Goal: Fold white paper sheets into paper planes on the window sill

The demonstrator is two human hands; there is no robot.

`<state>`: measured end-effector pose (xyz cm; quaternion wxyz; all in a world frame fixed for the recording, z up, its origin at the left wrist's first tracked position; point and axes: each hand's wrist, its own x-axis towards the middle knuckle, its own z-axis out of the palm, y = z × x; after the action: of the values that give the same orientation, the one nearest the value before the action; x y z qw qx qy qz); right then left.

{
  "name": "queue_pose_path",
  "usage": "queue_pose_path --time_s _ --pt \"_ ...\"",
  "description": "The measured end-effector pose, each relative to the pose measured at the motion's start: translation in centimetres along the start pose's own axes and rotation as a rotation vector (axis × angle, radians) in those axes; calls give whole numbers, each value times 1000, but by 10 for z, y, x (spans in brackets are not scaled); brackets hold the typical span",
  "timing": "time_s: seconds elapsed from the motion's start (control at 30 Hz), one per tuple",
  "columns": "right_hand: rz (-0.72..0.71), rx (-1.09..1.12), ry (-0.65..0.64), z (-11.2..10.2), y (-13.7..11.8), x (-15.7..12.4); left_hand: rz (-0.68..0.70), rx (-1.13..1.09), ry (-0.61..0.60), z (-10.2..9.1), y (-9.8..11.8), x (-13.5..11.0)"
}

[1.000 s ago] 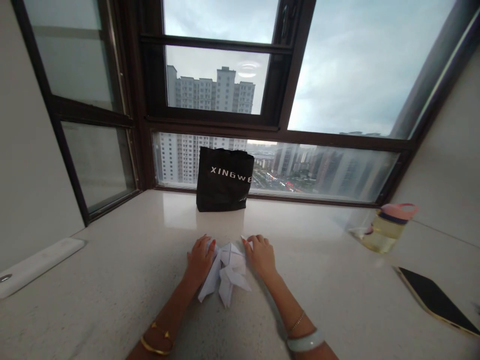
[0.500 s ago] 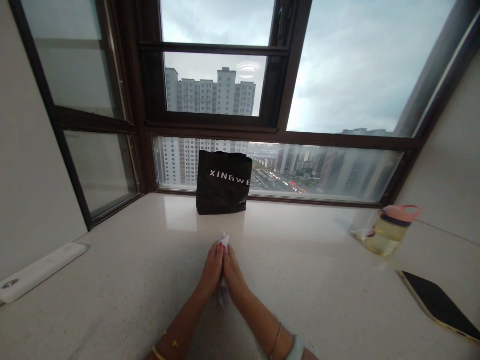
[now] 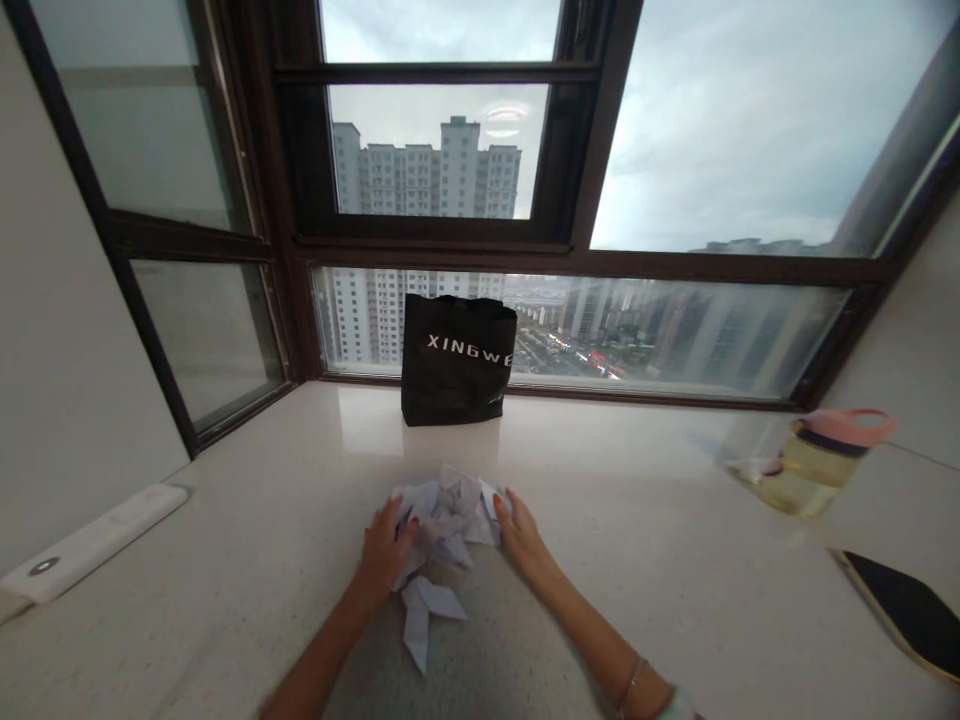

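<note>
A loose heap of crumpled, folded white paper (image 3: 450,510) lies on the pale countertop between my two hands. On its left side rests my left hand (image 3: 386,545), fingers apart and touching the paper. My right hand (image 3: 521,530) lies along the heap's right edge, its fingers stretched out against a paper corner. Nearer to me, a separate folded piece of white paper (image 3: 427,610) with angled arms sits just below the heap. Parts of the paper under my left fingers are hidden.
A black bag (image 3: 459,375) with white lettering stands beyond the paper, by the window. At the right are a pink-lidded bottle (image 3: 814,465) holding yellowish liquid and a dark flat device (image 3: 904,605). A long white power strip (image 3: 97,540) lies at the left.
My hands were pressed together around white paper; now they are apart, left and right. The paper lies spread in a heap between them. The view has shifted slightly.
</note>
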<state>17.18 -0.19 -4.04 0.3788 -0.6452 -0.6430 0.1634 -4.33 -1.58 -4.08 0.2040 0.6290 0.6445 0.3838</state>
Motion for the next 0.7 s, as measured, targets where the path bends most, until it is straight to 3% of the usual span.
queue_pose_path --time_s 0.1,0.17,0.23,0.33,0.43,0.53,0.6,0.7 --pt "-82 -121 -109 29 -16 -19 -15 57 1 30 13 -6" --pt "-32 -33 -143 40 -41 -25 -7 -23 -30 41 33 -5" --pt "7 163 -160 39 -67 -24 35 -141 -29 39 54 -2" --pt "-36 427 -98 17 -88 -15 81 -269 -7 16 73 3" --pt "-20 462 44 -14 -73 -4 71 -315 53 -17 62 9" --pt "14 281 192 -29 -33 9 33 -243 142 -35 32 13" --pt "-4 184 211 -23 -9 16 -13 -176 93 -29 13 12" --pt "-64 153 152 11 4 13 -13 -145 25 4 6 7"
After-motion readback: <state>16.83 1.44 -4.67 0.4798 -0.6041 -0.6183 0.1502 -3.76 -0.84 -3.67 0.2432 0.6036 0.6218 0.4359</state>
